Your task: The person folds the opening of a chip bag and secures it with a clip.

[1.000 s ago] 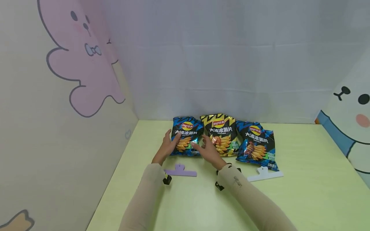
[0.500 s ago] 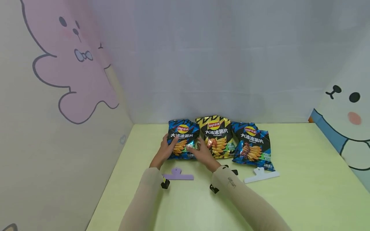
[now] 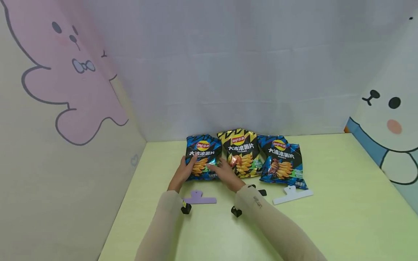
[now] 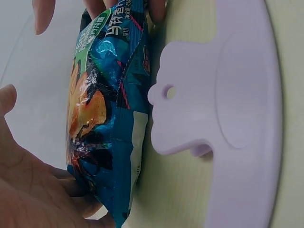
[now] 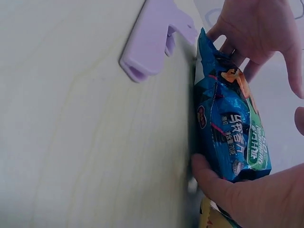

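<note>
Left hand (image 3: 181,174), right hand (image 3: 229,176) nearer leftmost bag (image 3: 204,158); fingers spread, tips hidden, perhaps underneath.

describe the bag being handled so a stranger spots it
On the pale green table, three chip bags line the back. Take the leftmost blue bag: unlike the yellow bag and other blue bag, it sits between left hand and right hand.

The leftmost blue-and-black snack bag (image 3: 207,155), the yellow-and-black snack bag (image 3: 240,152) and the rightmost blue-and-black snack bag (image 3: 282,161) are glossy, crinkled film. The purple bar-shaped clip (image 4: 242,90) and white bar-shaped clip (image 3: 291,196) look like smooth matt plastic; the pale yellow-green desk (image 3: 352,203) is smooth, faintly wood-grained.
</note>
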{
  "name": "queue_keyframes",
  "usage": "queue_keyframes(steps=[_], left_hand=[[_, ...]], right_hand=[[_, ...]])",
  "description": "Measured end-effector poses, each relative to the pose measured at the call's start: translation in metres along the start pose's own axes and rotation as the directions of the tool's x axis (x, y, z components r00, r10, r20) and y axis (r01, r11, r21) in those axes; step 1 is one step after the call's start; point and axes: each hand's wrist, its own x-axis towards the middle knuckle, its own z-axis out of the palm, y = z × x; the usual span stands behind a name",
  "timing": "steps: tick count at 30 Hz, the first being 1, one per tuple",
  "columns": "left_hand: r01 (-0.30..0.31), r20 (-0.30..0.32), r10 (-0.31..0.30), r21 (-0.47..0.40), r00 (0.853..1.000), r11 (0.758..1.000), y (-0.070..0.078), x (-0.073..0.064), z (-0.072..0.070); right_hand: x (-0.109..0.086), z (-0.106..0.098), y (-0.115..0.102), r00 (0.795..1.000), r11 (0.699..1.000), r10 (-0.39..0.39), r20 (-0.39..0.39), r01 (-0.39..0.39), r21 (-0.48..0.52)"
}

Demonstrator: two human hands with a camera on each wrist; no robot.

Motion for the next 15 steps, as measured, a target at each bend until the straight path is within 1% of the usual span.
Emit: queue_keyframes(steps=[2, 7, 11, 15], left_hand=[[0.008, 0.003, -0.008, -0.017, 1.0, 1.0, -0.0031, 0.0008, 0.0006], [-0.007, -0.022, 0.005, -0.074, 1.0, 0.997, -0.0086, 0.0031, 0.0018], [-0.009, -0.035, 0.005, -0.103, 0.999, 0.995, -0.0057, 0.0051, 0.0047], [-0.003, -0.025, 0.0, -0.144, 1.0, 0.99, -0.0017, 0.0066, 0.0085]], right_hand=[[0.0002, 0.0006, 0.0013, 1.0, 1.0, 0.016, 0.001, -0.016, 0.025], [0.0013, 0.0029, 0.0041, 1.0, 0.998, 0.025, -0.002, -0.025, 0.061], [0.0037, 0.002, 0.0061, 1.0, 0.998, 0.006, 0.006, -0.006, 0.064], [0.0066, -0.0009, 0.0085, 1.0, 0.999, -0.021, 0.006, 0.021, 0.05]])
